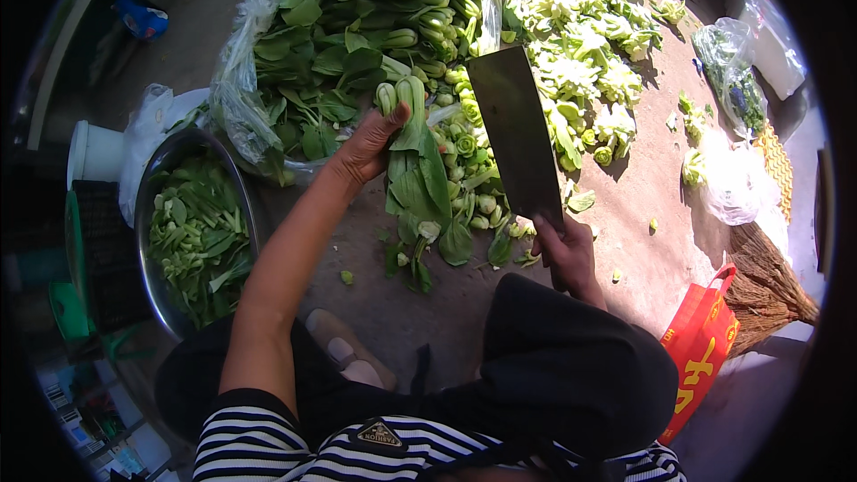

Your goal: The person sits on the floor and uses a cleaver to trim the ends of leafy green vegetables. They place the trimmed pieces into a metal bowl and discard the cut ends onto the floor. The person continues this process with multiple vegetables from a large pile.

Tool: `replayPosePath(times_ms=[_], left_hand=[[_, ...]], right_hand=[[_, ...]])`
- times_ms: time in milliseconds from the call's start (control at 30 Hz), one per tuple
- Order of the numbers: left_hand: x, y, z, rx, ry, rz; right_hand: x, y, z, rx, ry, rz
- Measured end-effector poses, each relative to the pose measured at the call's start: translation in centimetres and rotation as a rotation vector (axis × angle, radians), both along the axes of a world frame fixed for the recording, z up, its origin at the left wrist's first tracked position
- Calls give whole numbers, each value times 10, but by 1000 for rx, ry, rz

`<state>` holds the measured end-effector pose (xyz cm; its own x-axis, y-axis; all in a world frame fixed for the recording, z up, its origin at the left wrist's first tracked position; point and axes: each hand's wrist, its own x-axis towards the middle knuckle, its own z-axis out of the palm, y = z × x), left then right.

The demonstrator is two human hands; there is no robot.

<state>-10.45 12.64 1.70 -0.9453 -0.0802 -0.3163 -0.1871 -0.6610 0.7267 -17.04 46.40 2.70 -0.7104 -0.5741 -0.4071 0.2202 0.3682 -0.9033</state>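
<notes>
My left hand (370, 145) grips green bok choy (416, 154), its pale stem ends pointing up and its leaves hanging down. In my right hand (570, 253) is a cleaver (515, 134) with a broad dark blade, held by the handle with the blade raised. The blade is to the right of the bok choy, apart from it. Beneath and behind lies a heap of cut bok choy bases (469, 147) on the ground. Farther off, whole bok choy (375, 20) fill a clear plastic bag (244, 80).
A metal basin (252, 214) of loose leaves stands on the left, near a white bucket (94, 150). Pale trimmings (582, 47) spread over the ground at right. A red bag (703, 341), a straw broom (763, 288) and plastic bags (736, 181) lie along the right side.
</notes>
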Motion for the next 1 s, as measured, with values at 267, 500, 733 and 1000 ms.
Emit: replayPosePath(times_ms=[267,500,733,1000], left_hand=[[-7,50,-20,-521,-146,-309],[11,60,-53,-1519,495,-118],[3,54,-7,-1146,14,-114],[-3,45,15,-6,67,-86]], right_hand=[[7,-16,8,-57,738,188],[6,-29,18,6,1009,289],[1,-2,-32,182,839,202],[3,-12,-18,-103,-119,-193]])
